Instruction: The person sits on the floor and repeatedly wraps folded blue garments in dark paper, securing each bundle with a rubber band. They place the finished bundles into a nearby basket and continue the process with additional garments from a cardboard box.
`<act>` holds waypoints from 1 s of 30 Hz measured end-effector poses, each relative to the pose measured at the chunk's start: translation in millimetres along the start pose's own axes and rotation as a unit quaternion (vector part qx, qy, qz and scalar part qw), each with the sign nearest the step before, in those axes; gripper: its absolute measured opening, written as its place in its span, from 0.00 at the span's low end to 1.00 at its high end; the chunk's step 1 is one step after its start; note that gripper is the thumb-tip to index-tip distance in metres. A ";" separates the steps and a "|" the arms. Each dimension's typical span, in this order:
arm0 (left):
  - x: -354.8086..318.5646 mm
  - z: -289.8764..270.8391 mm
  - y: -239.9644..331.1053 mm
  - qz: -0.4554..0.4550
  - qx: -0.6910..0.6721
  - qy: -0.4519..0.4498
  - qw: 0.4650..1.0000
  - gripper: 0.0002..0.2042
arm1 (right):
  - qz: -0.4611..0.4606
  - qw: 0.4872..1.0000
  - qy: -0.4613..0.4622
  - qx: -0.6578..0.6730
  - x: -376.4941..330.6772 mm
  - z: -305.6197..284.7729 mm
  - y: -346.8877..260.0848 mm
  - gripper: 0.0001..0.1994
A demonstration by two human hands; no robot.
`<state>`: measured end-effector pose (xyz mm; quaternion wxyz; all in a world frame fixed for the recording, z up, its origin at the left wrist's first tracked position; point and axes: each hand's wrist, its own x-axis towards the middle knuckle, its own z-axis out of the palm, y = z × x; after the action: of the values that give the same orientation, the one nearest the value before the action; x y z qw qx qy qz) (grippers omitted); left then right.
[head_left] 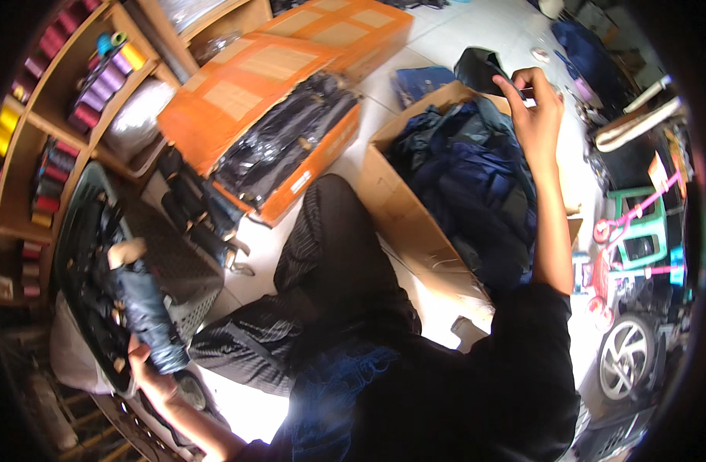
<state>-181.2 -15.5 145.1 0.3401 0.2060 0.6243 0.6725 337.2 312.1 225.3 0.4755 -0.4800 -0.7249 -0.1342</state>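
At the lower left, my left hand (149, 373) is closed around the lower end of a dark blue, shiny folded umbrella (149, 312) with a beige handle end; its fingers are partly hidden. The umbrella is tilted over a dark plastic basket (195, 281) that holds several black pieces with beige ends. My right arm reaches out to the far right, over an open cardboard box (407, 223). My right hand (539, 108) pinches the edge of a black fabric pouch (476, 71) above the box's far corner. Crumpled dark blue fabric (468, 177) fills the box.
An open orange-taped carton (237, 100) holds black plastic-wrapped items (283, 138). Several black folded items (195, 208) lie on the floor between carton and basket. Shelves (33, 119) with thread spools stand left. A green stool (637, 227) and a wheel (626, 358) are at right.
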 end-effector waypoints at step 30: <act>-35.3 137.2 -133.6 0.191 0.210 -0.537 0.794 0.26 | 0.485 0.127 -0.705 0.502 -230.8 63.4 -154.9 0.28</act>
<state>-34.0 53.8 38.0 0.4338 0.7157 0.4150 0.3569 194.2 144.4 44.6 -0.1445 -0.2679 -0.2620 0.9158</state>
